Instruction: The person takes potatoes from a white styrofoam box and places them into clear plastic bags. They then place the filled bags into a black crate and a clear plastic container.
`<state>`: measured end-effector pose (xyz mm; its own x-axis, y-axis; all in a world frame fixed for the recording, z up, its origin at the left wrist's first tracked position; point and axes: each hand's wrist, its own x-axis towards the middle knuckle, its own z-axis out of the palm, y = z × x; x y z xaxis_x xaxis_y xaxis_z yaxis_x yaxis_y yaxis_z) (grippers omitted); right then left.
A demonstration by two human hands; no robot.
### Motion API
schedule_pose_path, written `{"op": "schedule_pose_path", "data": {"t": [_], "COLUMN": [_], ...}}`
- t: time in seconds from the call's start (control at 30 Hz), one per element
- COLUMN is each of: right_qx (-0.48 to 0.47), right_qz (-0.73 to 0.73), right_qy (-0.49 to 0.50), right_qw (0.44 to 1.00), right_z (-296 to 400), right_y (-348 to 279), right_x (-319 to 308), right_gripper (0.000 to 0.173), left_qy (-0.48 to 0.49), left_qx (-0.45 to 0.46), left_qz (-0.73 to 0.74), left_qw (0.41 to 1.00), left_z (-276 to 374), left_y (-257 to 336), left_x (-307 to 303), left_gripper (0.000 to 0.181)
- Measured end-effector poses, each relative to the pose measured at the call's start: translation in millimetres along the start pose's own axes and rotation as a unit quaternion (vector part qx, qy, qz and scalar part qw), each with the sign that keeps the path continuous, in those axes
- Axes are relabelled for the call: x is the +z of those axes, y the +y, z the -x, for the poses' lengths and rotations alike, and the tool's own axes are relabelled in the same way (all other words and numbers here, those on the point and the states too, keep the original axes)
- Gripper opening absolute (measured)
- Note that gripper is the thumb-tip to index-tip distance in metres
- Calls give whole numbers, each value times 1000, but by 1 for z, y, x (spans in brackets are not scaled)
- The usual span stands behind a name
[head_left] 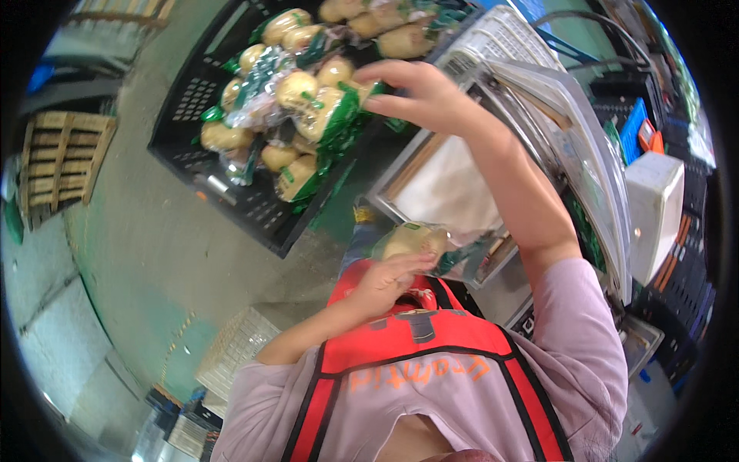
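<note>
My left hand (389, 280) rests its fingers on a clear plastic bag of pale-yellow produce (407, 239), which looks like potatoes. That bag is at my waist, by the near edge of a metal-framed machine (450, 185) that resembles a chamber vacuum sealer. Farther out, my right hand (418, 95) reaches over the rim of a black plastic crate (265, 222). Its fingers are apart and blurred around the end of a green-printed bag (329, 112); whether they grip it cannot be made out. Several similar bags (297, 86) lie piled in the crate.
The machine's clear lid (583, 144) stands raised on my right. Beyond it are a white box (655, 208) and a white plastic basket (508, 34). A wooden pallet (66, 159) is at the far left. A pale crate (236, 341) sits on the floor near my left elbow.
</note>
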<state>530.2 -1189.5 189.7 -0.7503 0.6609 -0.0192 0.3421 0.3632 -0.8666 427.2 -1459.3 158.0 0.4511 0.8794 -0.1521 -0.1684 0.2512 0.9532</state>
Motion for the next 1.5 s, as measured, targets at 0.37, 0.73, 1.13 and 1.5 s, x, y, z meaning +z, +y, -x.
{"op": "schedule_pose_path", "data": {"t": [0.37, 0.73, 1.13, 1.5], "right_qx": [136, 310, 370, 492], "right_qz": [-480, 35, 211, -107], "right_qy": [204, 388, 304, 295], "right_qw": [842, 868, 852, 812], "right_z": [285, 272, 151, 132], "right_y": [66, 158, 213, 225], "right_x": [28, 14, 56, 62], "right_gripper": [47, 20, 20, 20], "left_qy": [9, 139, 283, 319], "left_qx": [-66, -187, -212, -265], "left_qz": [229, 461, 437, 405], "left_qw": [971, 856, 827, 815], "left_z": [-52, -135, -142, -144], "left_y": [11, -132, -183, -154], "left_x": [31, 80, 56, 46], "left_gripper": [43, 45, 38, 23]}}
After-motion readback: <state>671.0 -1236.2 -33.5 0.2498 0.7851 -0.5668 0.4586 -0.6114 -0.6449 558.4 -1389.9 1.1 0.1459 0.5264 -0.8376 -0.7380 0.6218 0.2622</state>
